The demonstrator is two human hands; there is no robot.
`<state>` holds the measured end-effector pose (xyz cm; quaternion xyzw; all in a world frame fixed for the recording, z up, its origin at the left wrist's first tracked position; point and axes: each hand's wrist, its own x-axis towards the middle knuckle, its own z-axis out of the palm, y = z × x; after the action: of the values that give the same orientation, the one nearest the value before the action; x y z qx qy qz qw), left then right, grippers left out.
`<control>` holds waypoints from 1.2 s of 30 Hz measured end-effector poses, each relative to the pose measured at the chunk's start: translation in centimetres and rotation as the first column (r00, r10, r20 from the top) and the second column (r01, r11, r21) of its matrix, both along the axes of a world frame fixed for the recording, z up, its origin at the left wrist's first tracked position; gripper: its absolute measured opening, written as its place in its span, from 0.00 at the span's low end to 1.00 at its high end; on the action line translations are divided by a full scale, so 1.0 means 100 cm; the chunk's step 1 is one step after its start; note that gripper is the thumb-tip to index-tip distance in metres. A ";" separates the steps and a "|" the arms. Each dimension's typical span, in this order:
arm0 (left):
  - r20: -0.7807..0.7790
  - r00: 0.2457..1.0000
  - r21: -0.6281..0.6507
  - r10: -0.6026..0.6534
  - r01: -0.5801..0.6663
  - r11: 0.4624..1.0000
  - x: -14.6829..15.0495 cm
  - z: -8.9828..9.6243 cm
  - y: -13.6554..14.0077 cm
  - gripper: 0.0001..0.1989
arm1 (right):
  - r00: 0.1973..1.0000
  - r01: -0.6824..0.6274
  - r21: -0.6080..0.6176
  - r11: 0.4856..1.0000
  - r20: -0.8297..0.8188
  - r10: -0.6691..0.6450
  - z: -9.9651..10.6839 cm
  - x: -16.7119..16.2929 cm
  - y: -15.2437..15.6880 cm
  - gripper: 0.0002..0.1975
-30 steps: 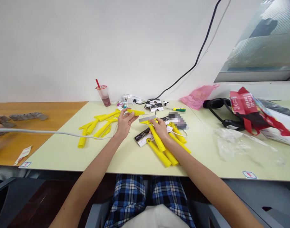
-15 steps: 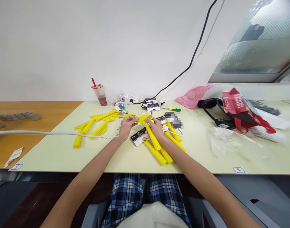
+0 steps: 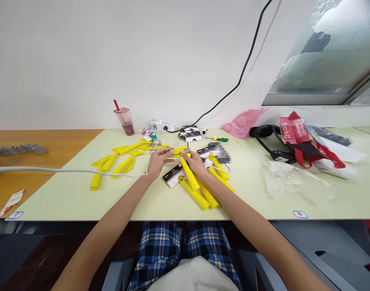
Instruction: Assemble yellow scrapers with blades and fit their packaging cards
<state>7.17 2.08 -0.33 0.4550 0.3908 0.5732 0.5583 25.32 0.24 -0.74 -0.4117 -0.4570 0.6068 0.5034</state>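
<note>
At the middle of the table, my right hand [image 3: 195, 163] is closed around a yellow plastic handle [image 3: 190, 176], its round end pointing down toward me. A small grey metal part [image 3: 188, 149] shows at the handle's upper end. My left hand [image 3: 158, 162] has its fingertips closed at the handle's flat yellow head [image 3: 179, 151]; exactly what they pinch is partly hidden. More yellow handles [image 3: 194, 195] lie under and beside my right forearm. Left of my left hand sits a loose pile of yellow handle pieces [image 3: 124, 165]. A black-and-white printed card [image 3: 171, 176] lies beneath my hands.
A drink cup [image 3: 126, 121] with a red straw stands near the wall. Behind my hands lie a power strip [image 3: 168, 126] and a green-and-yellow screwdriver [image 3: 220, 139]. To the right are a pink bag [image 3: 244, 122], a headset [image 3: 271, 141] and clear plastic [image 3: 297, 180]. A white cable [image 3: 66, 169] crosses on the left.
The view has shifted slightly, moving everything a little left. The held handle has tilted, and its flat head looks narrower. Both hands stay close together at it.
</note>
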 end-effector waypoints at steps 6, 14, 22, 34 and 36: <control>-0.049 0.998 -0.008 -0.040 0.040 0.999 0.000 0.004 -0.002 0.23 | 1.000 0.007 -0.019 1.000 0.005 -0.007 0.000 0.002 0.003 0.25; -0.149 0.984 0.054 -0.095 0.104 0.993 -0.006 0.006 -0.003 0.23 | 0.996 -0.029 -0.017 0.999 0.082 0.031 0.002 0.006 0.006 0.23; -0.260 0.953 0.022 -0.158 0.169 0.985 -0.007 0.003 -0.001 0.25 | 0.955 -0.227 -0.059 0.972 0.181 0.234 0.020 0.019 0.004 0.20; -0.287 0.935 -0.047 -0.207 0.202 0.978 -0.009 -0.006 0.004 0.24 | 0.934 -0.260 -0.102 0.960 0.228 0.276 0.026 0.029 0.010 0.16; -0.246 0.946 -0.061 -0.213 0.205 0.977 -0.008 -0.005 0.004 0.25 | 0.939 -0.243 -0.092 0.966 0.226 0.258 0.026 0.029 0.010 0.18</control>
<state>6.36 2.48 -0.82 0.5530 0.4177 0.4418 0.5697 28.21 1.25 1.88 -0.4351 -0.5431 0.6267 0.3508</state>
